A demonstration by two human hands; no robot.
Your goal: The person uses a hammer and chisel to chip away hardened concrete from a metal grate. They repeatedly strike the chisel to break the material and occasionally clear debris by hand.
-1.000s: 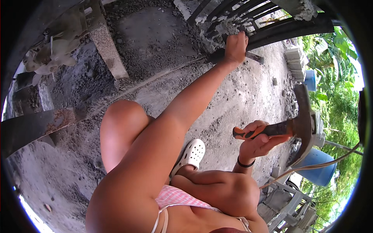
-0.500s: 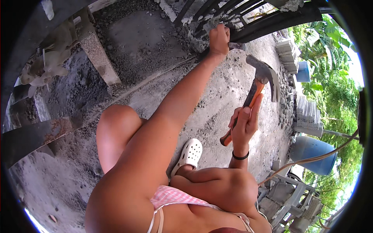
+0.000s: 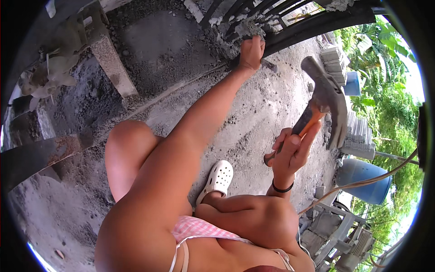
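Observation:
My right hand (image 3: 292, 152) grips a claw hammer (image 3: 324, 93) by its orange and black handle, the head raised above the concrete floor. Up by the dark metal bars (image 3: 267, 18), the fingers of my left hand (image 3: 251, 53) are closed around a metal chisel (image 3: 270, 66). Only its blunt end shows, pointing right toward the hammer; its other end is hidden by the hand and the bars. Rough grey mortar (image 3: 249, 28) clings to the bars just beyond my left hand. The hammer and chisel are apart.
Dusty concrete floor (image 3: 181, 109) with loose grit lies below. A concrete-crusted beam (image 3: 111, 65) stands at left. Stacked blocks (image 3: 334, 65), a blue drum (image 3: 364, 181), a cable (image 3: 362, 182) and a motor (image 3: 362, 247) are at right. My foot wears a white clog (image 3: 218, 179).
The hammer has risen toward the camera and shifted right, its head farther from the chisel. My left hand has moved slightly left and down, still around the chisel.

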